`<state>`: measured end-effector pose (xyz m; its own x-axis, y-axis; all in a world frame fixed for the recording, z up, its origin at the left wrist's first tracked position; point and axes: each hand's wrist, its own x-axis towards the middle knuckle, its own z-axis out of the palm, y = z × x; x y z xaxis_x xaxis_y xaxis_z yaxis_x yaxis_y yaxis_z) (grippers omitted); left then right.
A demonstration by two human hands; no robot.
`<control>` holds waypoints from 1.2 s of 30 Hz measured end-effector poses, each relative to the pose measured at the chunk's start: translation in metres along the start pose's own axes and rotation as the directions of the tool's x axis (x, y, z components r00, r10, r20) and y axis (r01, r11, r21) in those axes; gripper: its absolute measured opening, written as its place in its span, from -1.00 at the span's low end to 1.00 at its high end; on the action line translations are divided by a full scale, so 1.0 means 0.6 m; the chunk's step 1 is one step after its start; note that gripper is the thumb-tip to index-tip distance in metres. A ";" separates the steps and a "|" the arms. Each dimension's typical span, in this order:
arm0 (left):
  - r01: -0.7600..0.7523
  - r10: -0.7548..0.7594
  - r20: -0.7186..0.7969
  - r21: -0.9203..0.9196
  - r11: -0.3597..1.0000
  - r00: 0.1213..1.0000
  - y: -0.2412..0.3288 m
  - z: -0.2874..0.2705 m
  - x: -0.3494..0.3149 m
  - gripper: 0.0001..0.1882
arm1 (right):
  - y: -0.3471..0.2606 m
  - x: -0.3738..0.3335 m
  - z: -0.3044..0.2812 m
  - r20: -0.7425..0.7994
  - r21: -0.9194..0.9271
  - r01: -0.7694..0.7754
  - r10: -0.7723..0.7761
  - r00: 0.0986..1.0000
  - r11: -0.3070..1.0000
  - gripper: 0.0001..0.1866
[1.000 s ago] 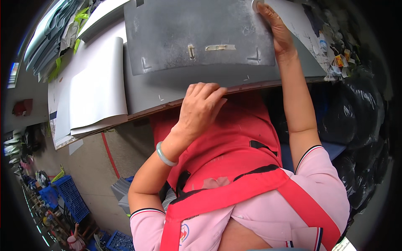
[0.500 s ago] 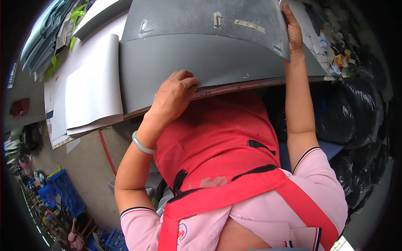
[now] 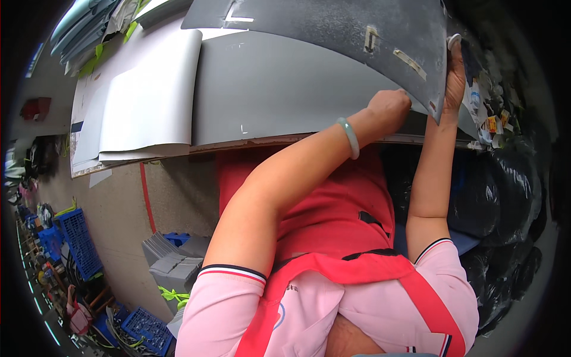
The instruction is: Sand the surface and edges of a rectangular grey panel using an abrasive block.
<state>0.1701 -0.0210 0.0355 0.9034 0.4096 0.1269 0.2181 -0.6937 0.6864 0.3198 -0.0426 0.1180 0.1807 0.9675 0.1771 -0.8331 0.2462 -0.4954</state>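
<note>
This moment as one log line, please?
Left hand: curled over gray sheet, contents unclear | Right hand: gripping slotted template's edge | At left: white sheet

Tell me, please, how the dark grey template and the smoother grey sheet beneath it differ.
The template is scuffed, with pale taped patches; the sheet is smooth, with small white marks. The template slants up beside the right hand, while the sheet lies flat on the table. Both are grey.

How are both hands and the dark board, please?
Right hand at right edge of dark board. Left hand curled over gray sheet, grip hidden. Dark board blocks view of part of gray sheet.
</note>
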 end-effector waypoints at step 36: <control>0.826 -0.368 -0.903 -0.376 0.421 -0.223 -0.501 -0.600 -0.941 -0.31 | 0.139 0.006 0.017 -0.323 -0.370 -0.225 0.103 0.941 0.901 -0.69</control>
<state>-0.5386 0.1697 0.0151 -0.6150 0.6987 0.3654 0.6991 0.2689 0.6625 0.2457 -0.0191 0.0863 0.2533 0.9543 -0.1586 -0.5979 0.0255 -0.8012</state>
